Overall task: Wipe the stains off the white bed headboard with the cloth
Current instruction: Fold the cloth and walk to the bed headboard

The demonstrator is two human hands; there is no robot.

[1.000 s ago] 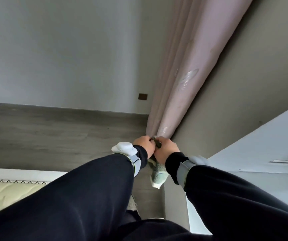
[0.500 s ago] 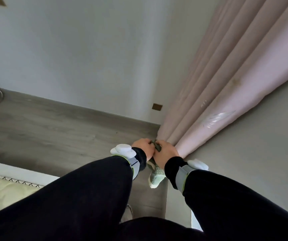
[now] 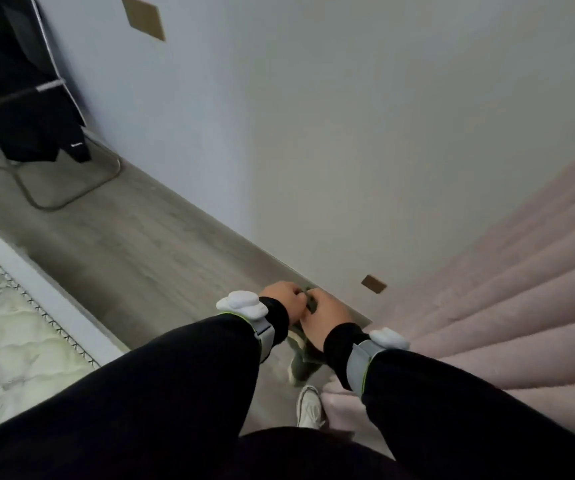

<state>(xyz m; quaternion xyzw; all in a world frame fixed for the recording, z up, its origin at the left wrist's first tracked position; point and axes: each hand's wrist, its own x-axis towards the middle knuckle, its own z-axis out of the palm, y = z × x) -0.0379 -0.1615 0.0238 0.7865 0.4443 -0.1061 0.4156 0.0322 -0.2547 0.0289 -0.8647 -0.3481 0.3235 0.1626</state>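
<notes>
Both hands bunched on a greenish cloth above the floor

Left hand (image 3: 283, 299) and right hand (image 3: 327, 315) curl tight on the crumpled cloth (image 3: 304, 358), its tail hanging between the wrists; pink curtain (image 3: 508, 306) at right, mattress (image 3: 5, 327) at left, chair (image 3: 26, 109) by the wall

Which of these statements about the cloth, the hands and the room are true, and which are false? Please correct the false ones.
1. Both hands hold the cloth. True: the left hand and the right hand grip it together.
2. The cloth is red. False: it is pale green.
3. A chair draped with dark clothing stands by the wall. True.
4. The cloth is pressed on the headboard. False: it hangs above the floor.
5. The curtain is blue. False: it is pink.
</notes>
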